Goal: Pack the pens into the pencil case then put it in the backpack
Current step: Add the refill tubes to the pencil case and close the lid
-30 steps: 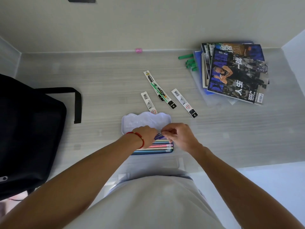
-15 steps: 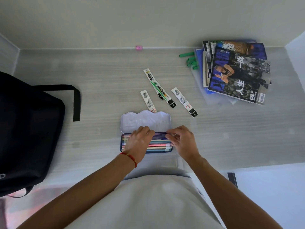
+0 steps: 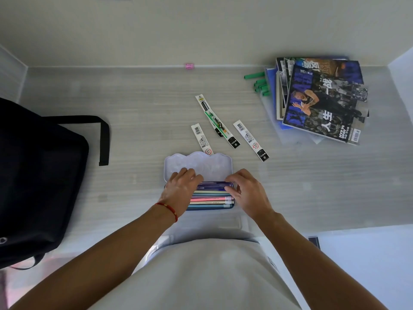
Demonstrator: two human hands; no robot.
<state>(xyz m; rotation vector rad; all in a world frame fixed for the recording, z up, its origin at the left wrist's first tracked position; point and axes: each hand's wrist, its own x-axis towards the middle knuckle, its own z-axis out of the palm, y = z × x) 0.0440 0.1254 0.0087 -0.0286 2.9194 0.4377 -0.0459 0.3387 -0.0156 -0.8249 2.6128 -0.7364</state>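
An open pencil case lies at the desk's front middle, its pale lid (image 3: 214,163) folded back. Several coloured pens (image 3: 211,199) fill its tray, a purple one (image 3: 212,186) at the far side. My left hand (image 3: 181,191) rests flat over the tray's left end, fingertips reaching the lid. My right hand (image 3: 247,193) covers the right end, with its thumb touching the purple pen and its fingers at the lid's edge. Three packaged pens (image 3: 251,139) (image 3: 215,120) (image 3: 200,138) lie beyond the case. The black backpack (image 3: 38,180) sits at the left.
A stack of magazines (image 3: 321,99) lies at the back right with green markers (image 3: 259,82) beside it. A small pink object (image 3: 189,66) sits against the back wall. Bare desk lies between the case and the backpack strap (image 3: 104,139).
The purple pen held in my right hand has been laid into the tray. Both hands have spread apart to the two ends of the case.
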